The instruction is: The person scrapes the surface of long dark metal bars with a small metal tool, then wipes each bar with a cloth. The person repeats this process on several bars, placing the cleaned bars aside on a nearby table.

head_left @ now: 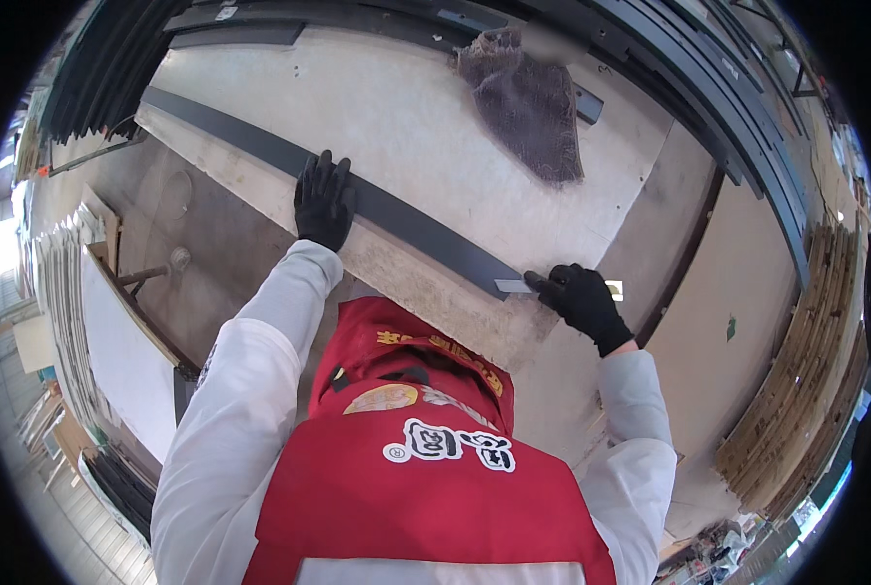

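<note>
A long dark grey flat strip (416, 226) lies diagonally across the pale worktable (396, 97), along its near edge. My left hand (325, 203), in a black glove, rests on the strip near its middle with the fingers stretched out. At the strip's right end, my black-gloved right hand (581, 299) is closed round a narrow flat tool (512, 286). The tool's pale metal blade touches or lies over the strip's end, and a whitish end sticks out behind the hand. Its exact kind cannot be made out.
A crumpled brown-grey cloth (533, 117) lies on the far part of the table, over a short dark piece. Dark strips (689, 88) are stacked along the far right, more (104, 78) at the far left. Stacked boards (796, 361) stand right, a white panel (133, 351) left.
</note>
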`<act>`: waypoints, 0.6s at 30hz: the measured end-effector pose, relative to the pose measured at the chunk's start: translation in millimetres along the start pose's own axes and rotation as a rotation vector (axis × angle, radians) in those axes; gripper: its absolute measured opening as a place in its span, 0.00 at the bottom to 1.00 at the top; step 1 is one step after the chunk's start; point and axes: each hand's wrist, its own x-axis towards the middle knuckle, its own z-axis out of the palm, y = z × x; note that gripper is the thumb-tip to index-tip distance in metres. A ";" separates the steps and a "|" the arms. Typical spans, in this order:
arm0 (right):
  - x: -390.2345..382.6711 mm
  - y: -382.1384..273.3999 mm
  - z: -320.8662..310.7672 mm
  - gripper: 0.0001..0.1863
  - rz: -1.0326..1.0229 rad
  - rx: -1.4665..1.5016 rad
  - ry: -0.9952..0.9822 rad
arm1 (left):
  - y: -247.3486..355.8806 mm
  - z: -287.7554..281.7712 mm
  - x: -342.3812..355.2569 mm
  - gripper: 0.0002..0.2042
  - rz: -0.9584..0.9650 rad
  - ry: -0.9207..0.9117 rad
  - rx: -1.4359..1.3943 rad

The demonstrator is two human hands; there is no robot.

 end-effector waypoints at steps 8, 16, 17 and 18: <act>3.7 19.1 -8.9 0.23 -0.055 -0.008 0.002 | 2.8 -1.8 2.8 0.22 0.002 -0.012 -0.020; 15.7 28.8 -16.6 0.26 -0.125 -0.055 -0.089 | 0.6 -3.4 1.8 0.22 0.005 -0.024 -0.047; 21.2 27.8 -19.1 0.26 -0.131 -0.059 -0.108 | 0.0 -3.0 1.5 0.22 0.002 -0.025 -0.052; 28.2 25.4 -21.7 0.26 -0.136 -0.064 -0.127 | -0.4 -2.6 1.4 0.22 0.000 -0.025 -0.058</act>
